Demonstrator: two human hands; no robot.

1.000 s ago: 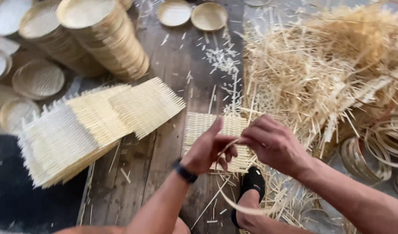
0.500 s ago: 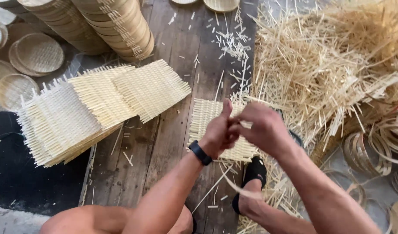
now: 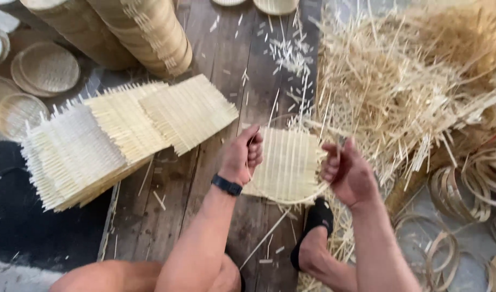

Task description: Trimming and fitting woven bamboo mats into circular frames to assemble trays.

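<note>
Over the plank floor [image 3: 226,48], both hands, left [image 3: 241,157] and right [image 3: 348,173], close on opposite edges of a pale square woven bamboo mat [image 3: 287,165], seemingly light, springy and splintery, best gripped at its rim.

Both arms are bare to the elbow and beyond — no sleeves show. The left hand [image 3: 241,157] has a dark, narrow wristband [image 3: 227,185] snug around the wrist; the right hand [image 3: 349,176] wears nothing, no ring or strap visible. Lower down, a bare knee shows, and one foot sits in a black sandal [image 3: 315,223] — open at the heel.
</note>
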